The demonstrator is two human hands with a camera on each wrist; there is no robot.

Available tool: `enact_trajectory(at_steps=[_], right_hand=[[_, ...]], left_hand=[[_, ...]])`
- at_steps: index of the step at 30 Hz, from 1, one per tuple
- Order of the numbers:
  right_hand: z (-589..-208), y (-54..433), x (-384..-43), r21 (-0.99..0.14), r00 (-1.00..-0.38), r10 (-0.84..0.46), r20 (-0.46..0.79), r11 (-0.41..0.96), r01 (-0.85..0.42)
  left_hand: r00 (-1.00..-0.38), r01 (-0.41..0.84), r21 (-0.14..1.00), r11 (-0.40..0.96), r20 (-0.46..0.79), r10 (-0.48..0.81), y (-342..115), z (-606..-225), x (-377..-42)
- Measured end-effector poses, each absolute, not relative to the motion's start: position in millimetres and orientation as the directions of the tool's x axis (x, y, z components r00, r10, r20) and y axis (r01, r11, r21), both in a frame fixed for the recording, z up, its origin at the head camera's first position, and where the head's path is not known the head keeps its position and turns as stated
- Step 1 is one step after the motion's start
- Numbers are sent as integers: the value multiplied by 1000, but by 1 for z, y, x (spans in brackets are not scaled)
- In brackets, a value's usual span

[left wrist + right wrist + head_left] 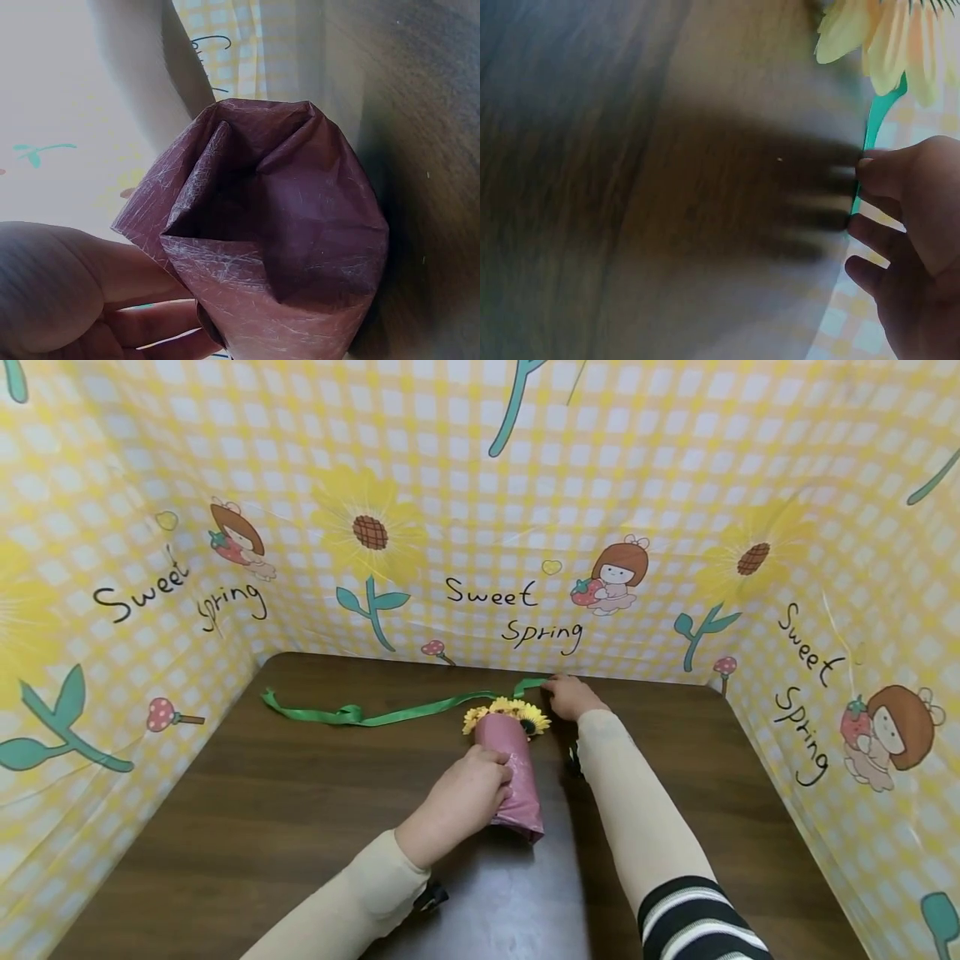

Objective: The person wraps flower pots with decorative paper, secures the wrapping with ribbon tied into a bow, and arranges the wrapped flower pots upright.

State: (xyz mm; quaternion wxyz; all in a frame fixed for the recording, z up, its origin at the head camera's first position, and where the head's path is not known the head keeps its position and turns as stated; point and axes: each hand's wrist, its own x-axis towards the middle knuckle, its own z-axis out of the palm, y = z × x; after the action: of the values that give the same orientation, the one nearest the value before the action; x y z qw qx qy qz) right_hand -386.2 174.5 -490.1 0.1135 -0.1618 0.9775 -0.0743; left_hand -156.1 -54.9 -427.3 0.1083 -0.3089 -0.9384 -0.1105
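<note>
- Plainly largest, a yellow-and-white checked cloth stands beyond the fingers and on either side of them.
- Beneath both sets of fingers spreads a dark brown wood-grain table.
- Reaching in from the near left, the person's left hand has its fingers curled on a pink wrapper, gripping it by its left side, about midway along.
- Farther off and to the right of those fingers, the right hand pinches a green ribbon, thumb and forefinger drawn together on it, the remaining fingers loosely bent.
- Under the left fingers, the wrapper lies on the table as a shiny, creased tube; the left wrist view shows its near end folded inward around a dark hollow. Its long axis runs away from the person, the far end leaning slightly left and pointing toward the back of the cloth.
- From the right fingertips the ribbon passes behind the wrapper's far end, then trails left beyond the left fingers, with one small twist.
- Just past the left fingertips, yellow flowers crowd that far end, a dark centre showing in one.
</note>
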Motion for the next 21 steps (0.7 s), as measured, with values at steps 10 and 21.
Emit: enact_trajectory(at_steps=[10,21], right_hand=[[-458,209,-362,-205,-940,-337,43,918,-339],[-423,276,-302,-239,-955,-281,94,925,-296]], left_hand=[[-801,589,161,792,246,546,-54,-426,-155],[-798,593,169,787,249,548,-54,-426,-156]])
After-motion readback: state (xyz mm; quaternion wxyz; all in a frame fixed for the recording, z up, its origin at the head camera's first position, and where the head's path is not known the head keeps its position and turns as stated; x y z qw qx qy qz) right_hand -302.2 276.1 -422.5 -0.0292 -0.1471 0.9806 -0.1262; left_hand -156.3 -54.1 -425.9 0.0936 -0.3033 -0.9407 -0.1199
